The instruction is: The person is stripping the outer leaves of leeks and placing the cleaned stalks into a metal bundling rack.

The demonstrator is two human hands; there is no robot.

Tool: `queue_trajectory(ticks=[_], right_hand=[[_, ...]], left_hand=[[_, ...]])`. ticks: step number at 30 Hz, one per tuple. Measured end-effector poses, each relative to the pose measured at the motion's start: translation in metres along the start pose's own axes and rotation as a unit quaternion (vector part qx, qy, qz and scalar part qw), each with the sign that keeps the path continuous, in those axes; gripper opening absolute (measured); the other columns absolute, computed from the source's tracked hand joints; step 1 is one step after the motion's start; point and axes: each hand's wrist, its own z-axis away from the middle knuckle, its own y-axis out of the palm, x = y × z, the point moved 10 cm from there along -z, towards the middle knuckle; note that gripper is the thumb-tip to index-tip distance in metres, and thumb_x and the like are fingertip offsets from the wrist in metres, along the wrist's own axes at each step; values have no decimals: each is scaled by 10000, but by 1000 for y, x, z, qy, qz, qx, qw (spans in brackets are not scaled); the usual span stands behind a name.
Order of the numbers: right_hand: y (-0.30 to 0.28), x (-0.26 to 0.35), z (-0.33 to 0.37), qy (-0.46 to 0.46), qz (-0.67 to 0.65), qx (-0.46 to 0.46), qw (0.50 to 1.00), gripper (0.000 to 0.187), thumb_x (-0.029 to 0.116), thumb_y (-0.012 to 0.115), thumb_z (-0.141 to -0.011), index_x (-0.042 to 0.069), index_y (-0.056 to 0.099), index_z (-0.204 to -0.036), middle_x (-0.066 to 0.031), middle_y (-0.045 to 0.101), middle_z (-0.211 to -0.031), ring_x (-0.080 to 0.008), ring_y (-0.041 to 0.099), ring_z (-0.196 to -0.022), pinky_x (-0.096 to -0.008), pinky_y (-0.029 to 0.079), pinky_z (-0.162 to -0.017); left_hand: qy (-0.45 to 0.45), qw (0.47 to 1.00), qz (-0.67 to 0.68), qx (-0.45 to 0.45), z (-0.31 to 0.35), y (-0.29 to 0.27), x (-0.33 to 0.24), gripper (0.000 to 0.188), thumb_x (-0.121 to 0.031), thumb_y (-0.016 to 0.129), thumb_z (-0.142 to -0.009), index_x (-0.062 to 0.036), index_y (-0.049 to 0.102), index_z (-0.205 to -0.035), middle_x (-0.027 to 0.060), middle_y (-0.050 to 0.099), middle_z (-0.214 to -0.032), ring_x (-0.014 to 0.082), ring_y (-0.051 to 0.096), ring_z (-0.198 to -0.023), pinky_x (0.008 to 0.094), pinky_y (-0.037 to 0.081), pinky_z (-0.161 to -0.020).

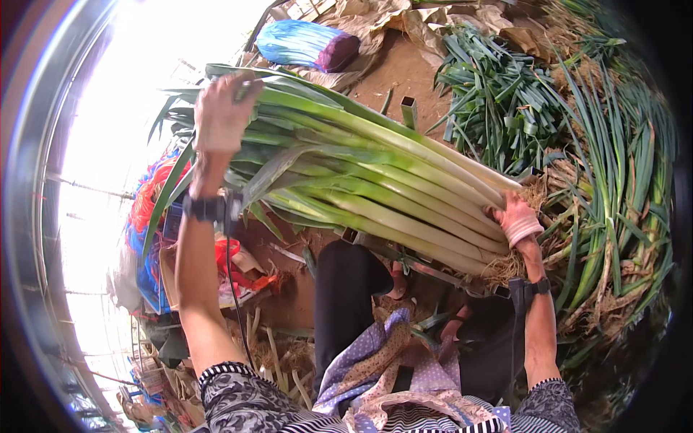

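Observation:
A thick bundle of leeks (pixel 390 180) lies slantwise in front of me, with green leaves at the upper left and white stalks and roots at the right. My left hand (pixel 220 112), in a pale glove, is closed over the leaf end, its fingertips partly hidden. At the root end my right hand (pixel 518 220), also gloved with bare fingertips, grips the outer white stalks. Under the bundle, parts of a metal frame (pixel 409 112) stick out. My legs (pixel 343 289) and a patterned apron (pixel 390 361) are below it.
A heap of leeks with roots (pixel 613 209) fills the right side, and a pile of cut green leaves (pixel 498 94) lies beyond the bundle. A blue wrapped bundle (pixel 307 45) rests at the back. Red ties (pixel 249 267) and a blue crate (pixel 153 278) are at the left.

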Motion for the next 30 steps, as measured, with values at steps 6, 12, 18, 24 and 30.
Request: queue_trajectory(ticks=[6,12,18,24,30], right_hand=[[0,-3,-3,32,-22,33,999,654,574,556,-775,53,471,-1161,-203,547,-1110,-409,557,-958,-475,462,-828],[-6,7,-2,32,-35,42,998,694,588,554,-783,35,461,-1192,-214,553,-1102,-368,561,-980,-454,451,-847],[-4,-2,2,32,-29,30,999,677,543,580,-789,33,458,-1217,-202,555,-1126,-369,551,-999,-458,442,-862],[-6,4,1,-1,-29,-2,1000,608,468,589,-809,37,453,-1216,-209,545,-1134,-374,532,-1019,-448,442,-868],[-1,4,-1,19,-16,24,999,577,430,589,-809,33,454,-1205,-213,543,-1127,-372,553,-983,-449,464,-827]], left_hand=[[-85,987,-4,134,107,-3,-53,516,-423,647,-735,-121,544,-1141,24,602,-988,247,560,-900,398,441,-791],[-166,920,-151,321,159,58,12,262,-240,552,-803,-151,562,-1050,44,599,-1021,223,547,-970,377,420,-830],[-123,951,-264,106,104,15,48,166,-160,511,-807,-156,601,-946,34,585,-975,212,549,-963,395,430,-811],[-174,945,-266,82,91,37,89,186,-150,503,-808,-154,588,-973,58,554,-929,212,561,-903,362,471,-750],[-232,960,-130,83,122,110,112,352,-67,472,-819,-147,470,-1162,133,493,-996,285,574,-881,386,526,-703]])
